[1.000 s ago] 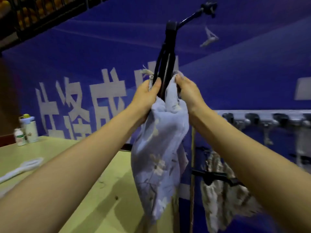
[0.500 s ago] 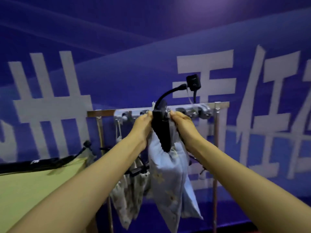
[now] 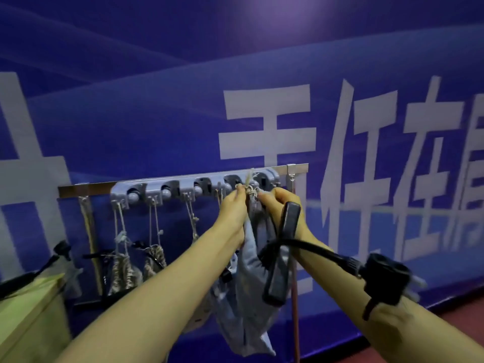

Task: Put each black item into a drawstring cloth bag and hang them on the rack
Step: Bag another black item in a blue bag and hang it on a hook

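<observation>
Pale-blue cloth bag (image 3: 248, 305): it hangs below my two hands, in front of the right part of the rack, with its mouth gathered up at the cord.
Drawstring (image 3: 252, 191): knotted and bunched between my fingertips, right at the hook strip. One loose end sticks up across the strip. I cannot tell whether the cord sits over a hook.
Left hand (image 3: 233, 209): fingers curled, pinching the drawstring on the left of the knot.
Right hand (image 3: 279, 205): fingers curled, pinching the drawstring on the right of the knot.
Black item (image 3: 281, 260): its thick body pokes out of the bag's mouth, beside my right wrist. A bendy neck arcs rightward to a blurred clamp head (image 3: 385, 279) over my right forearm.
Rack: a grey hook strip (image 3: 170, 188) on a metal bar (image 3: 78, 189), in front of a blue banner (image 3: 157, 113) with white characters.
Patterned bags (image 3: 123, 271): two hang by cords from the left hooks, with black parts poking out.
Table (image 3: 23, 310): its yellow-green corner shows at lower left.
</observation>
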Motion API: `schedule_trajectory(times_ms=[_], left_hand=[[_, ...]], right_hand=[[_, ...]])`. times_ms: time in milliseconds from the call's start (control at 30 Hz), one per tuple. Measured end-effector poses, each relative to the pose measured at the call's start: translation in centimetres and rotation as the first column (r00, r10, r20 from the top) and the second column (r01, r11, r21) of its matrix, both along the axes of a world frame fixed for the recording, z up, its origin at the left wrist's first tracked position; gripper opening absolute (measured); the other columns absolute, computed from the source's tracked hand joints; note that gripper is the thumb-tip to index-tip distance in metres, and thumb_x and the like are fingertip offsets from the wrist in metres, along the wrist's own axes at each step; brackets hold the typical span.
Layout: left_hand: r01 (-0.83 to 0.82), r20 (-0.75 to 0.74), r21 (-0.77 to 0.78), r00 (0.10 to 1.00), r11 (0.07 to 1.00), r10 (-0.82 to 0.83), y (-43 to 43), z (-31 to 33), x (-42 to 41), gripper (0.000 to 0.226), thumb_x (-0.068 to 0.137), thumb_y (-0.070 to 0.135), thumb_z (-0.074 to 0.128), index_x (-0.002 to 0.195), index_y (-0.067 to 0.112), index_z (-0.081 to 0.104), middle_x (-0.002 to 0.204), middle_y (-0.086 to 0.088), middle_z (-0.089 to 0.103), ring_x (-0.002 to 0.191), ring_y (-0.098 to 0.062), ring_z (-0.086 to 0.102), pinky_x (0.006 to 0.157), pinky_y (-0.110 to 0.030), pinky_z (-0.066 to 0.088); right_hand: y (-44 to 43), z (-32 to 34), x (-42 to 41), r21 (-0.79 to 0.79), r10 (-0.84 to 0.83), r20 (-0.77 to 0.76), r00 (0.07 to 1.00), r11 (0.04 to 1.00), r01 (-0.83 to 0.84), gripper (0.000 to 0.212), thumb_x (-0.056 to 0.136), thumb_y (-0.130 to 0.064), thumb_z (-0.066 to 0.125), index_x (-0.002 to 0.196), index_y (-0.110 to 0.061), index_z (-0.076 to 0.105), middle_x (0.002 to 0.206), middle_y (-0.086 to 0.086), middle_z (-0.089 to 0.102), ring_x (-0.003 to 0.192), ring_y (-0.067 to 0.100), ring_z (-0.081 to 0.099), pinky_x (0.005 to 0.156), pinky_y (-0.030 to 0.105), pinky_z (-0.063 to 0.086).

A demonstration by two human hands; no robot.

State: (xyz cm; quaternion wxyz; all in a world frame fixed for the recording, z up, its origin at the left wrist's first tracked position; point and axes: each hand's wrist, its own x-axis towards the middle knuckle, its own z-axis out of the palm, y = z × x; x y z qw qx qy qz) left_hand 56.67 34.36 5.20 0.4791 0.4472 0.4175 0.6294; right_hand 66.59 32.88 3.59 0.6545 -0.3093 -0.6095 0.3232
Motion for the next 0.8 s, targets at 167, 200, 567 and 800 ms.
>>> schedule_trajectory(times_ms=[167,200,567,800], left_hand=[[-0.017,0.000,-0.038,1.000,0.999,0.017,2.4,-0.5,0.6,0.037,0.099,0.037,0.039,0.091,0.014,0.067,0.081,-0.007,0.068,0.078,-0.020,0.065,0.072,-0.031,0.054],[-0.002,0.004,-0.042,1.000,0.999,0.002,2.8,-0.7,0.6,0.037,0.099,0.036,0.040,0.093,0.012,0.067,0.078,-0.006,0.067,0.076,-0.020,0.064,0.069,-0.030,0.053],[-0.019,-0.373,0.048,0.927,0.999,0.036,7.6,-0.3,-2.0,0.040,0.101,0.035,0.032,0.111,0.014,0.065,0.100,-0.006,0.068,0.092,-0.017,0.063,0.071,-0.023,0.049],[-0.173,-0.467,0.018,0.870,0.985,0.161,10.2,-5.0,-2.1,0.047,0.099,0.037,0.035,0.095,0.005,0.069,0.096,-0.020,0.071,0.094,-0.035,0.066,0.090,-0.048,0.052]], right_hand=[[1.7,-0.8,-1.6,0.006,-0.149,-0.031,0.988,0.989,0.149,0.024,0.081,-0.027,0.072,0.087,-0.027,0.049,0.079,-0.007,0.059,0.071,0.007,0.060,0.065,0.023,0.052],[2.0,-0.8,-1.9,-0.018,-0.164,-0.029,0.986,0.986,0.163,0.024,0.081,-0.028,0.072,0.092,-0.025,0.051,0.083,-0.007,0.062,0.076,0.006,0.062,0.069,0.023,0.054],[7.5,-0.9,-4.4,0.021,-0.387,0.060,0.920,0.922,0.387,0.017,0.090,-0.025,0.059,0.075,-0.024,0.050,0.077,-0.003,0.057,0.068,0.010,0.053,0.065,0.027,0.046],[8.4,-4.7,-2.9,-0.001,-0.359,0.157,0.920,0.932,0.364,0.013,0.086,-0.020,0.067,0.077,-0.020,0.057,0.068,-0.011,0.057,0.062,0.000,0.052,0.058,0.007,0.041]])
